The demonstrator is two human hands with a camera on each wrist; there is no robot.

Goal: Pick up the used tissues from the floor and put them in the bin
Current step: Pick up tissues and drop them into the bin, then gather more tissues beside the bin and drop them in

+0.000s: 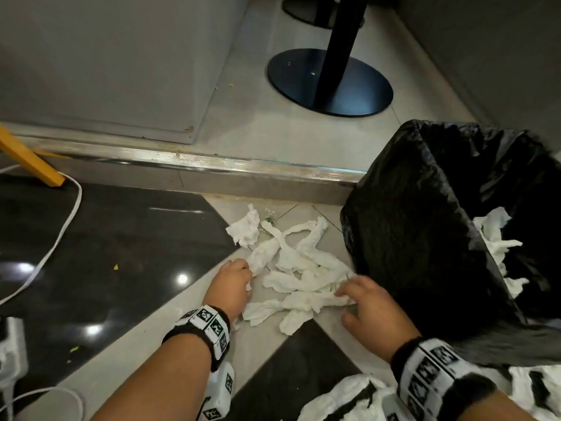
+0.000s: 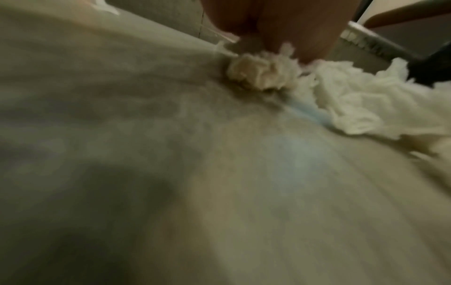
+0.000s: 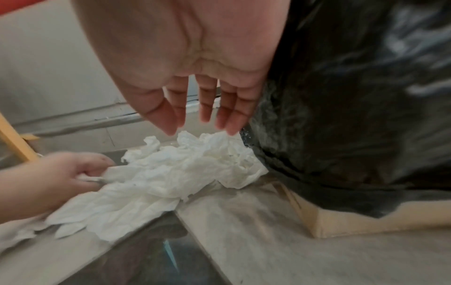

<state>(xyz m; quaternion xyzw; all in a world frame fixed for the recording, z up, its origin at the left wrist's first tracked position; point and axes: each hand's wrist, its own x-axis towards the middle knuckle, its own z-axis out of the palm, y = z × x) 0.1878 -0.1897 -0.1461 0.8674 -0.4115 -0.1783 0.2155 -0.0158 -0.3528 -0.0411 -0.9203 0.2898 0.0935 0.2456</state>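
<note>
Crouching over the floor [image 1: 158,323], I have the tissues [image 1: 299,268] heaped on the pale tile strip between a metal step edge [image 1: 212,165] and the bin [image 1: 425,238], which stands just right of the heap. My left hand [image 1: 232,284] pinches the heap's left end with curled fingers; my right hand [image 3: 195,81] hovers over its right end, fingers straight and spread, close beside the bin's black liner [image 3: 354,115]. Inside the bin, several white tissues [image 1: 494,235] lie against the liner. A white cable [image 1: 65,220] trails across the dark tiles at left. Wristbands [image 1: 209,326] carry square black-and-white code marks, no readable words
</note>
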